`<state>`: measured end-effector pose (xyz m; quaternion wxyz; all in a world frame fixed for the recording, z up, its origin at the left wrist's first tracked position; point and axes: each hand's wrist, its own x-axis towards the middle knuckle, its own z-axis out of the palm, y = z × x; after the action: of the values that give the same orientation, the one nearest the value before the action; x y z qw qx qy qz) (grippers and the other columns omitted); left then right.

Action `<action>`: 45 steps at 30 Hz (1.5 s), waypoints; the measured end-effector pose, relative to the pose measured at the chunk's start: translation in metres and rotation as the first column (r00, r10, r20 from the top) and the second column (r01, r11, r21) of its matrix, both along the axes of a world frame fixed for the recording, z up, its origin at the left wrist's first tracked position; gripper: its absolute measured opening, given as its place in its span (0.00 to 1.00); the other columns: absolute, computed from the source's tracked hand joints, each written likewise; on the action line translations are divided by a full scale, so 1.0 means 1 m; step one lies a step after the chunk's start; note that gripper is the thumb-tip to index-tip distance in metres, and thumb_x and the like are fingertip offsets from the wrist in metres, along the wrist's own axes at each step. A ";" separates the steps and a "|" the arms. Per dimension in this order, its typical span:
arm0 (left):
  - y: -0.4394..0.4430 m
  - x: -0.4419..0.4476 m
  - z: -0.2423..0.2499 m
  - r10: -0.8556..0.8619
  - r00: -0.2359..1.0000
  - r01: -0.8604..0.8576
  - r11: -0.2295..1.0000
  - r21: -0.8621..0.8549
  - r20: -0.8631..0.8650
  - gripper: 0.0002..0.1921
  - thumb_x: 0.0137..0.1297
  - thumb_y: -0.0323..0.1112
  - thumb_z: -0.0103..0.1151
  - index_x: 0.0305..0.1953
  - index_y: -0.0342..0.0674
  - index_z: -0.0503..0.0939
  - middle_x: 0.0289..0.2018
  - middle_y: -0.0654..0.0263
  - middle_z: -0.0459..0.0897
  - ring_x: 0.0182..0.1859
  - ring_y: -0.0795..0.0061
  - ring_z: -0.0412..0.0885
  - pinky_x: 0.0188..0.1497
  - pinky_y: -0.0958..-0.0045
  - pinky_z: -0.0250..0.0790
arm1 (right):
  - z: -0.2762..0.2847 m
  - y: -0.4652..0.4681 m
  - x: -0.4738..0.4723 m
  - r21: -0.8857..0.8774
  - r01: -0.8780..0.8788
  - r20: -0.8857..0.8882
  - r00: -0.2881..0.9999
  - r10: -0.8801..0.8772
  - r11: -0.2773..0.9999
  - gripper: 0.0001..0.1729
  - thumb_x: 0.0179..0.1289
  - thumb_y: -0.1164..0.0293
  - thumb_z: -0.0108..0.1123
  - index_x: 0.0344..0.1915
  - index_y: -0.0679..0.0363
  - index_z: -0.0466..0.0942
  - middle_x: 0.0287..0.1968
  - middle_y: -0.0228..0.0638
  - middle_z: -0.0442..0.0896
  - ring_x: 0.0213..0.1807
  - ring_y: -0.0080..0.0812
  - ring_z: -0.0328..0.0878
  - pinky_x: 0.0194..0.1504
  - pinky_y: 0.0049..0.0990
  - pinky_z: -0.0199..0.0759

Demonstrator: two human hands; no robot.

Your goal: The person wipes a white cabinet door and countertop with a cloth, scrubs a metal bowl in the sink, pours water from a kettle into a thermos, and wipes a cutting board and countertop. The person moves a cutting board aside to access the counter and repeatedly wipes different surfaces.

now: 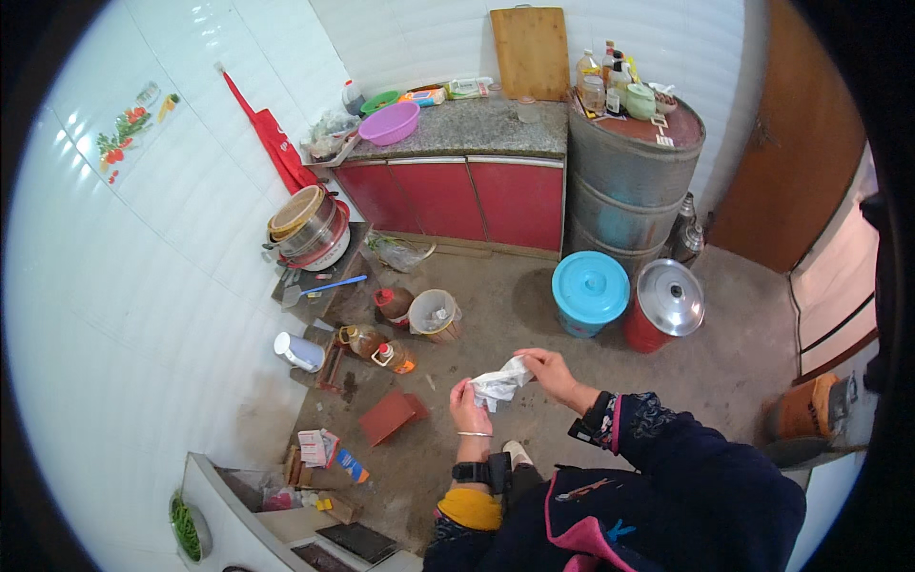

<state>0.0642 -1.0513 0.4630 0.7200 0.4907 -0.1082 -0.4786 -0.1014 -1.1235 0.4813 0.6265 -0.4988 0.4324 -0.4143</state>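
Note:
Between my two hands, above the concrete floor, a crumpled white tissue or thin bag (pixel 499 384) is stretched out. My left hand (pixel 470 412) pinches its lower left end between thumb and fingers. At the upper right end, my right hand (pixel 549 372) grips the other side. Beyond the hands stands a waste bin (pixel 435 315) with a liner and some crumpled scraps inside. A low red-brown stool (pixel 389 417) is on the floor to the left of my left hand.
Oil jugs (pixel 363 340) stand left of the bin. A blue lidded bucket (pixel 590 292) and a red bucket with metal lid (pixel 665 304) stand right, before a metal drum (pixel 629 186). A granite counter (pixel 486 136) holds a purple basket (pixel 390 123). Stacked steamer pots (pixel 307 229) sit at left.

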 end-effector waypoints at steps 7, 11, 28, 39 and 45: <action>-0.125 0.041 0.038 -0.402 0.893 0.441 0.872 -0.210 0.204 0.14 0.67 0.32 0.54 0.51 0.34 0.73 0.41 0.67 0.78 0.41 0.80 0.75 0.45 0.76 0.69 | 0.056 -0.117 0.021 0.317 0.174 0.397 0.868 -0.297 0.932 0.12 0.66 0.67 0.57 0.48 0.57 0.76 0.31 0.26 0.79 0.27 0.21 0.74 0.28 0.20 0.69; -0.194 0.054 0.039 -0.606 0.663 0.615 0.776 0.141 0.440 0.11 0.65 0.32 0.56 0.46 0.34 0.75 0.40 0.71 0.77 0.40 0.83 0.72 0.44 0.79 0.66 | 0.062 -0.182 0.022 0.352 0.123 0.488 0.822 -0.294 0.928 0.20 0.65 0.70 0.57 0.57 0.60 0.70 0.35 0.27 0.78 0.33 0.19 0.75 0.33 0.22 0.70; -0.519 0.048 0.041 -0.539 0.832 0.533 0.842 -0.080 -0.128 0.12 0.70 0.33 0.49 0.50 0.34 0.73 0.43 0.66 0.79 0.44 0.77 0.77 0.48 0.73 0.71 | -0.006 -0.471 0.080 0.541 -0.051 0.433 0.873 -0.226 0.839 0.20 0.70 0.59 0.51 0.50 0.64 0.73 0.43 0.34 0.81 0.43 0.28 0.77 0.46 0.30 0.71; -0.738 0.028 0.050 -0.652 0.744 0.659 0.752 -0.002 0.148 0.25 0.68 0.32 0.53 0.64 0.39 0.63 0.60 0.59 0.69 0.53 0.73 0.74 0.54 0.71 0.69 | 0.038 -0.698 -0.034 -0.464 0.484 -0.559 0.490 -0.669 0.742 0.34 0.60 0.57 0.60 0.59 0.68 0.65 0.52 0.59 0.73 0.54 0.53 0.72 0.54 0.42 0.65; -0.799 0.071 -0.001 -0.753 0.656 0.738 0.655 0.162 0.056 0.21 0.69 0.32 0.51 0.61 0.39 0.67 0.56 0.58 0.74 0.47 0.72 0.78 0.47 0.73 0.73 | -0.030 -0.762 -0.010 -0.380 0.274 -0.856 0.259 -0.448 0.884 0.41 0.60 0.54 0.59 0.67 0.62 0.57 0.67 0.59 0.57 0.66 0.59 0.57 0.65 0.46 0.52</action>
<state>0.1356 -1.8499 0.4624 0.4200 0.4740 -0.3125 -0.7079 -0.1113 -1.8859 0.4515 0.1173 -0.5772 0.7769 -0.2224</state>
